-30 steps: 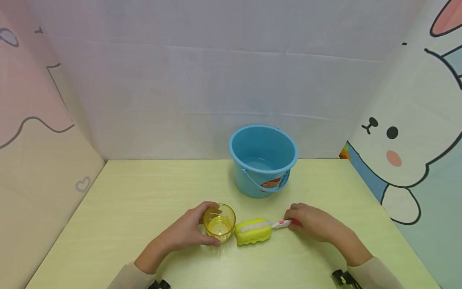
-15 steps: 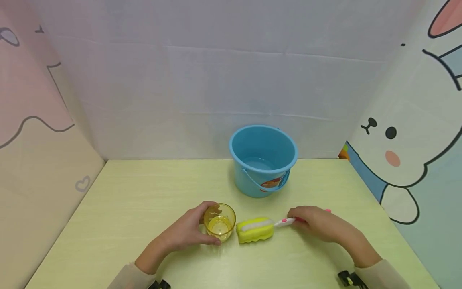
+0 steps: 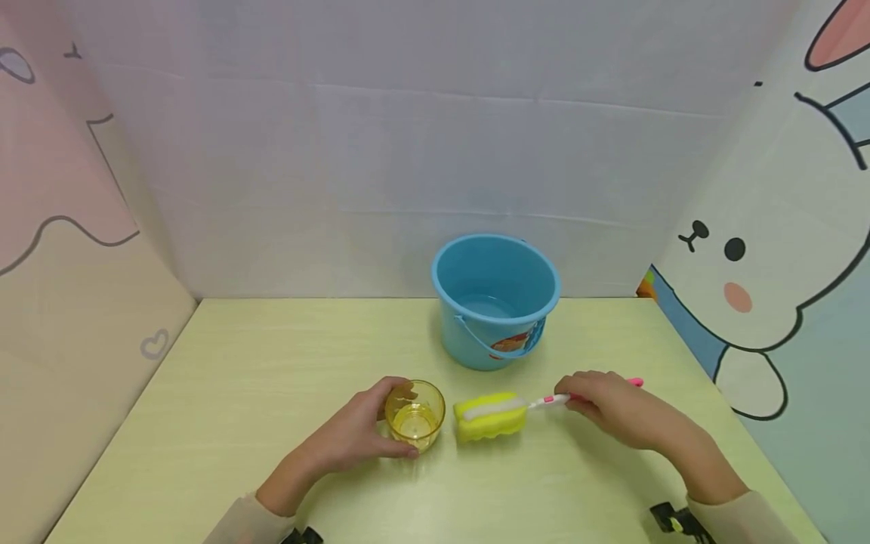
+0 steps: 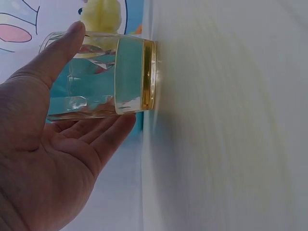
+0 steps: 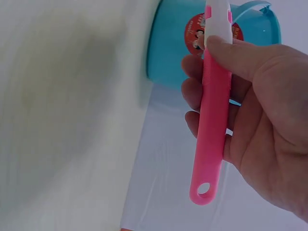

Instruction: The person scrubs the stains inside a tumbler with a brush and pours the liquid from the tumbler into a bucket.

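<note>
An amber-tinted clear glass cup (image 3: pixel 416 423) stands upright on the table. My left hand (image 3: pixel 356 427) grips its side, thumb on the near face and fingers behind, as the left wrist view also shows with the cup (image 4: pixel 103 77). To the right, my right hand (image 3: pixel 621 408) holds a sponge cup brush by its pink handle (image 5: pixel 214 110), the thumb lying along it. The brush's yellow sponge head (image 3: pixel 491 417) points left toward the cup, a small gap apart from it, and looks raised a little off the table.
A blue bucket (image 3: pixel 485 347) with its handle hanging down in front stands behind the brush, near the back edge of the pale table (image 3: pixel 285 347). A white cloth wall (image 3: pixel 421 151) rises at the back. Printed panels (image 3: pixel 782 302) flank both sides.
My right hand has moved right and slightly away, taking the brush along, so its sponge head has left the cup's side. The left hand and cup have stayed in place.
</note>
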Motion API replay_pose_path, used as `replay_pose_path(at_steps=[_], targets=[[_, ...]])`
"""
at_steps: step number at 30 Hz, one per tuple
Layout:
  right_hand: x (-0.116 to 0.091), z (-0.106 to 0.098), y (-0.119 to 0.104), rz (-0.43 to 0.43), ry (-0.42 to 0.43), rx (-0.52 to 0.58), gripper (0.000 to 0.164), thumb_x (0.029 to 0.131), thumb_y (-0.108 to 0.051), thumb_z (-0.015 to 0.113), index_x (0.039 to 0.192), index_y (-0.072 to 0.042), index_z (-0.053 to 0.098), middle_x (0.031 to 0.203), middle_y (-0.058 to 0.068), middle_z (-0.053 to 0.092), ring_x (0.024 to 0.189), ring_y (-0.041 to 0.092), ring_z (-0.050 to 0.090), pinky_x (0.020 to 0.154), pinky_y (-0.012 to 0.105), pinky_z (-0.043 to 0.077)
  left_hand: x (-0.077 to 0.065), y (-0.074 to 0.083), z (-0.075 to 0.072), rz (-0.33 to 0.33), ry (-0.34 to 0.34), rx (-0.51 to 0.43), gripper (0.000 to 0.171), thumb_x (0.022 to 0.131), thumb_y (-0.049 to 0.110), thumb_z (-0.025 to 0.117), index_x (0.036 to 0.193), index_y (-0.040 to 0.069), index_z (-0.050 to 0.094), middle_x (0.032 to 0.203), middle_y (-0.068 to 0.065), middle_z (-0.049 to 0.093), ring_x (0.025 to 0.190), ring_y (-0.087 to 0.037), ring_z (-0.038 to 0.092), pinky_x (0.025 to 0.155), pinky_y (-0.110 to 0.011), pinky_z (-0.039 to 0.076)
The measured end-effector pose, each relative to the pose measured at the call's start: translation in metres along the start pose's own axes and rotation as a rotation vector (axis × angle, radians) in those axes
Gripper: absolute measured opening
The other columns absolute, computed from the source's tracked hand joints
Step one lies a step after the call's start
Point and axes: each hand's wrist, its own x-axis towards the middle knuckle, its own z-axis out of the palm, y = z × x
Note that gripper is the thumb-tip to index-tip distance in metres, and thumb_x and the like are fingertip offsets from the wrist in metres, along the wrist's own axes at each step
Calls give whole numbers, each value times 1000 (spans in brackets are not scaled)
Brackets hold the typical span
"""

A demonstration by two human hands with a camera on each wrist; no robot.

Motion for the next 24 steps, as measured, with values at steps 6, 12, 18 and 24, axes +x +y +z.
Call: replay_pose_path(at_steps=[6, 12, 18, 24], targets=[[-4, -12, -2, -21, 48, -55, 24, 100, -6, 73, 118, -21, 72, 106, -12, 69, 93, 7, 62, 84, 40, 59, 0, 1, 4, 4, 29, 13, 93, 76, 38, 99, 149, 8, 50, 138, -9, 64, 126, -26, 62, 109, -52, 49], [-4, -28, -10, -24, 80, -115, 26, 100, -8, 75, 120, -24, 72, 105, -18, 66, 91, 5, 60, 83, 40, 57, 1, -2, 8, 2, 47, 17, 93, 76, 39, 99, 149, 9, 50, 137, -7, 65, 124, -23, 63, 107, -49, 51], [-1, -41, -22, -25, 97, -164, 28, 99, -10, 76, 121, -27, 72, 104, -23, 63, 91, 4, 59, 84, 41, 54, 4, -2, 13, 11, 47, 9, 94, 75, 39, 99, 149, 9, 49, 137, -7, 64, 123, -23, 63, 107, -49, 51], [6, -50, -34, -75, 150, -239, 29, 96, -11, 79, 120, -26, 72, 99, -23, 61, 88, 3, 57, 80, 38, 50, 7, -1, 17, 14, 48, -13, 93, 76, 38, 99, 148, 7, 49, 140, -7, 63, 125, -25, 62, 108, -50, 50]])
